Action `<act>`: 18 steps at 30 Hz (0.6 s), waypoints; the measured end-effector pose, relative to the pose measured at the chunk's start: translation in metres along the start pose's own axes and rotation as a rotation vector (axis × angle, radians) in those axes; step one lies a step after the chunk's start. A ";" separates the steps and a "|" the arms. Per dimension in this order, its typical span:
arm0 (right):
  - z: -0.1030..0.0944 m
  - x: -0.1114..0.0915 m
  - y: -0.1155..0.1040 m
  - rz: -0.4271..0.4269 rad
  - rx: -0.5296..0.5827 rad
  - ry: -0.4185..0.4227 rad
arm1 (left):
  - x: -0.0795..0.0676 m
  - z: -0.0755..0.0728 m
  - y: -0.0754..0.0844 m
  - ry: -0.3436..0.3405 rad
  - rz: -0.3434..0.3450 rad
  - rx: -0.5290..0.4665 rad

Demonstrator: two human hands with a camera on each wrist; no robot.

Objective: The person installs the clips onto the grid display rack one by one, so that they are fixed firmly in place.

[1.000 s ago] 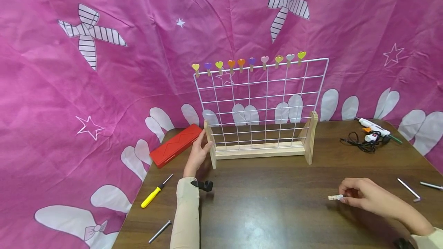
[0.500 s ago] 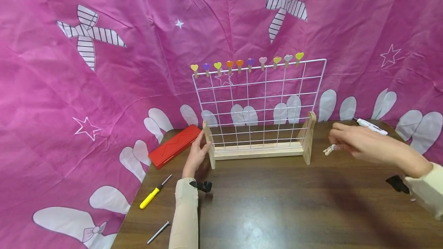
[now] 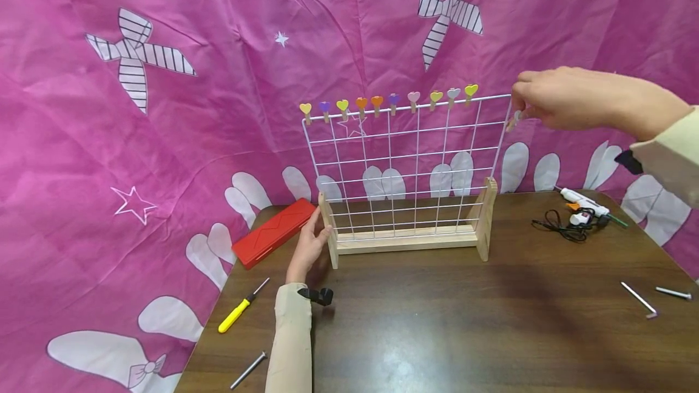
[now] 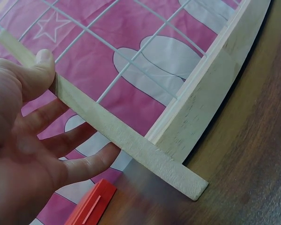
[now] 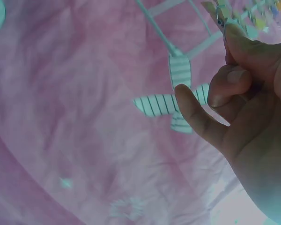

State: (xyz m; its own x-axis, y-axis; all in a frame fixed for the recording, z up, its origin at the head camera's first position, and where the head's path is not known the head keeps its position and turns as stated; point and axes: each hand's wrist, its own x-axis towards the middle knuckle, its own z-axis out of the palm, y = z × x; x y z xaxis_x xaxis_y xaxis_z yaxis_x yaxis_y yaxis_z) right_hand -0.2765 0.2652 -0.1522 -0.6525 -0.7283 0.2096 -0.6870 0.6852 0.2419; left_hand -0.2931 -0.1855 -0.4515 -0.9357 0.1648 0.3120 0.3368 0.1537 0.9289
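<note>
A white wire grid (image 3: 417,156) stands in a wooden base (image 3: 406,243) at the back of the table. Along its top wire sits a row of small clothespins with coloured hearts, the rightmost bearing a yellow heart (image 3: 471,90). My left hand (image 3: 307,250) holds the base's left upright (image 4: 131,140), thumb on the front and fingers behind. My right hand (image 3: 573,99) is raised near the grid's top right corner, which it partly covers. Between its thumb and fingers it pinches a wooden clothespin (image 5: 220,21) with a pale heart.
A red case (image 3: 275,232) lies behind my left hand. At the left are a yellow screwdriver (image 3: 236,315) and a metal bolt (image 3: 248,370). A white glue gun (image 3: 584,202) with a black cord lies back right, and two thin rods (image 3: 638,299) (image 3: 673,292) lie nearer.
My right hand has risen from low over the table's right side to the grid's upper right corner, carrying the clothespin. My left hand has stayed on the upright.
</note>
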 end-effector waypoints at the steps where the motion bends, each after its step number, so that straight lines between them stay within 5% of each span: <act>1: -0.006 0.006 0.003 0.000 -0.020 -0.007 | 0.000 0.000 0.000 -0.001 0.004 -0.003; 8: -0.030 0.036 0.015 -0.009 -0.090 -0.037 | 0.002 -0.002 -0.001 -0.003 0.009 0.000; 18: -0.026 0.058 0.016 -0.087 -0.140 -0.091 | 0.000 0.000 -0.002 -0.005 -0.016 0.013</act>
State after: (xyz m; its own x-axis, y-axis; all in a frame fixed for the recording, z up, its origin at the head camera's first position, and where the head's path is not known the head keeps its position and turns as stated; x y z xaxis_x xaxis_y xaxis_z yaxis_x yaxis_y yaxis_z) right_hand -0.3171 0.2339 -0.1111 -0.6226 -0.7764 0.0974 -0.6953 0.6060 0.3864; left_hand -0.2935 -0.1856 -0.4534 -0.9403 0.1674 0.2962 0.3233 0.1685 0.9312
